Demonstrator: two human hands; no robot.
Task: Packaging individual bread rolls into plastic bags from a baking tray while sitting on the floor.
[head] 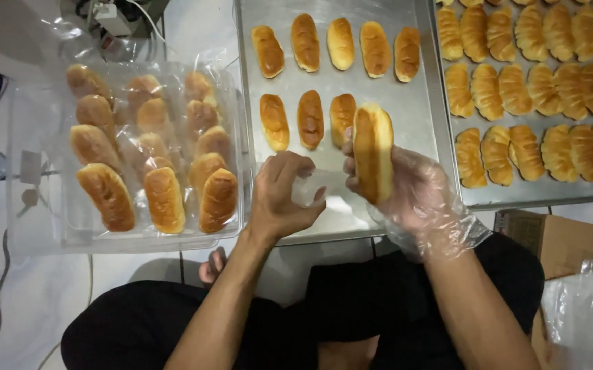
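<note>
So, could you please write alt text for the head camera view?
A gloved right hand holds a long bread roll upright over a metal tray of rolls, while the bare left hand pinches a clear plastic bag. A clear bin of wrapped rolls sits left.

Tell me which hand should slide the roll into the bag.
Probably right: the gloved right hand already grips the roll upright, while the bare left hand pinches the clear bag beside it.
</note>
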